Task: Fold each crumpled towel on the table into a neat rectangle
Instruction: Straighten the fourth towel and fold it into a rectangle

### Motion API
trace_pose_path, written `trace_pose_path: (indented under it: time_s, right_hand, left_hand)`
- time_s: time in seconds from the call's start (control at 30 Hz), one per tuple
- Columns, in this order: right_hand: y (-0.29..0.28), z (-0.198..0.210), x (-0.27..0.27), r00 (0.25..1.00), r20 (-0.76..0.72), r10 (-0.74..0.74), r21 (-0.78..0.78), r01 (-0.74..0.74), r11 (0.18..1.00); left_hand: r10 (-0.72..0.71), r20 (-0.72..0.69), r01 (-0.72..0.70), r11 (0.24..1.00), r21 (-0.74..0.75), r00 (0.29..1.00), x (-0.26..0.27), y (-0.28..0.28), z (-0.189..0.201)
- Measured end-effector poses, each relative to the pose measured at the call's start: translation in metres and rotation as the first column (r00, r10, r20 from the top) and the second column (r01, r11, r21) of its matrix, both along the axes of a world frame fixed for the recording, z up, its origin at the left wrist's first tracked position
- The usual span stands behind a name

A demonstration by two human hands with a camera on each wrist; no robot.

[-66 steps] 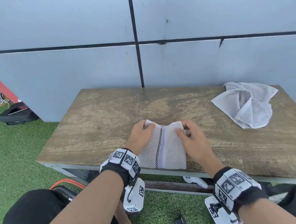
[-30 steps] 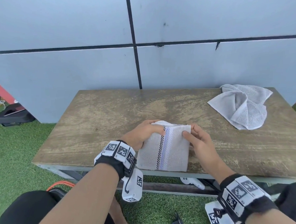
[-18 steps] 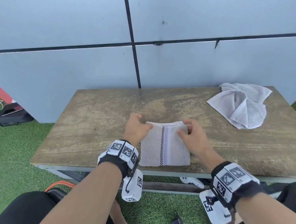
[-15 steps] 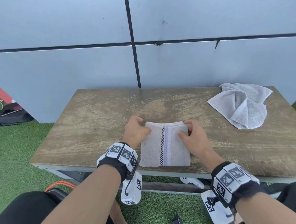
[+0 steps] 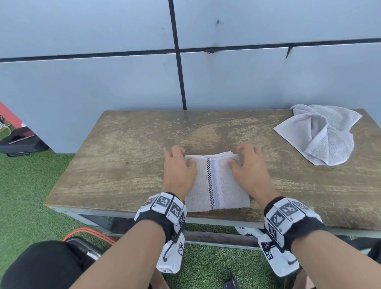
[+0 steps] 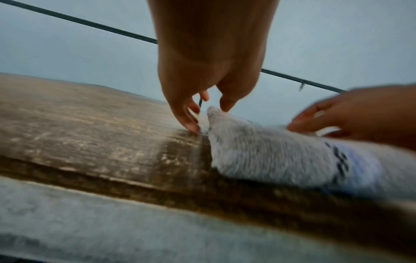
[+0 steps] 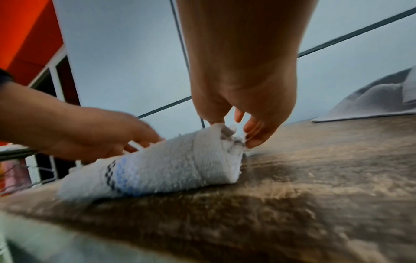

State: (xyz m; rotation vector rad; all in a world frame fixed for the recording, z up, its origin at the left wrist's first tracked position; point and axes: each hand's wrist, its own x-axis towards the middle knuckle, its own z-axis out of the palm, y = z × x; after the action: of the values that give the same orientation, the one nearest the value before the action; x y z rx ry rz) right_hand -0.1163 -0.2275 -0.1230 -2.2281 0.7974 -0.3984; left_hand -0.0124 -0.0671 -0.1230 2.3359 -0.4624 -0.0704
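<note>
Lying between left hand (image 5: 178, 170) and right hand (image 5: 249, 170) on the worn wooden table (image 5: 119, 159), the folded white blue-striped terry towel (image 5: 216, 187) has both far corners apparently pinched, one per hand; a crumpled grey towel (image 5: 326, 135) lies well beyond the right hand.

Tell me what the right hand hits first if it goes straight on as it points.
Only bare table past the striped towel, then probably the wall; the grey towel lies off to the side.
</note>
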Motion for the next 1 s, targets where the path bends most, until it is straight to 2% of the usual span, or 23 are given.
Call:
trace_pose_path:
  time_s: [0.07,0.1,0.13,0.2,0.3,0.37,0.43,0.5,0.57,0.63,0.73,0.8,0.87,1.0]
  right_hand:
    - [0.007,0.0,-0.003,0.992,0.04,0.121,-0.249,-0.108,0.962]
    - [0.011,-0.002,-0.005,0.975,-0.012,0.223,-0.333,-0.214,0.918]
    - [0.014,-0.005,-0.007,0.943,-0.105,0.316,-0.364,-0.333,0.87]
    - [0.019,-0.016,-0.011,0.859,-0.324,0.397,-0.308,-0.492,0.814]
    - [0.021,-0.025,-0.014,0.833,-0.444,0.331,-0.313,-0.49,0.814]
    - [0.025,-0.016,-0.013,0.823,-0.507,0.256,-0.382,-0.481,0.789]
    - [0.03,-0.001,-0.011,0.794,-0.589,0.152,-0.438,-0.472,0.765]
    - [0.036,0.014,-0.013,0.77,-0.636,0.052,-0.485,-0.452,0.749]
    - [0.04,0.018,-0.018,0.825,-0.565,0.012,-0.574,-0.404,0.712]
    - [0.042,0.007,-0.028,0.89,-0.448,0.086,-0.591,-0.368,0.718]
    - [0.045,-0.02,-0.042,0.853,-0.433,0.29,-0.362,-0.46,0.811]
    - [0.044,-0.028,-0.047,0.848,-0.439,0.297,-0.299,-0.45,0.842]
    - [0.046,-0.028,-0.048,0.849,-0.445,0.284,-0.296,-0.439,0.848]
    - [0.053,-0.022,-0.048,0.839,-0.478,0.26,-0.279,-0.425,0.861]
  left_hand:
    - [-0.169,0.218,0.152,0.984,0.093,0.961,-0.012,-0.001,-0.006]
    - [-0.28,0.232,0.242,0.954,0.179,0.932,-0.018,-0.002,-0.012]
    - [-0.374,0.19,0.319,0.91,0.267,0.908,-0.024,-0.002,-0.018]
    - [-0.447,0.05,0.396,0.833,0.387,0.893,-0.031,-0.002,-0.032]
    - [-0.458,0.033,0.385,0.782,0.49,0.888,-0.028,0.0,-0.036]
    - [-0.43,0.064,0.322,0.758,0.566,0.9,-0.02,0.003,-0.029]
    - [-0.34,0.122,0.202,0.77,0.605,0.933,-0.014,0.006,-0.019]
    - [-0.253,0.176,0.115,0.823,0.556,0.951,-0.015,0.01,-0.01]
    - [-0.249,0.163,0.157,0.887,0.434,0.955,-0.023,0.013,-0.006]
    - [-0.324,0.104,0.263,0.886,0.381,0.94,-0.036,0.017,-0.013]
    - [-0.384,0.046,0.328,0.84,0.431,0.922,-0.051,0.028,-0.032]
    - [-0.366,0.07,0.301,0.847,0.437,0.928,-0.051,0.03,-0.036]
    - [-0.32,0.063,0.263,0.861,0.435,0.945,-0.05,0.03,-0.033]
    - [-0.087,0.002,0.078,0.897,0.435,0.996,-0.051,0.03,-0.028]
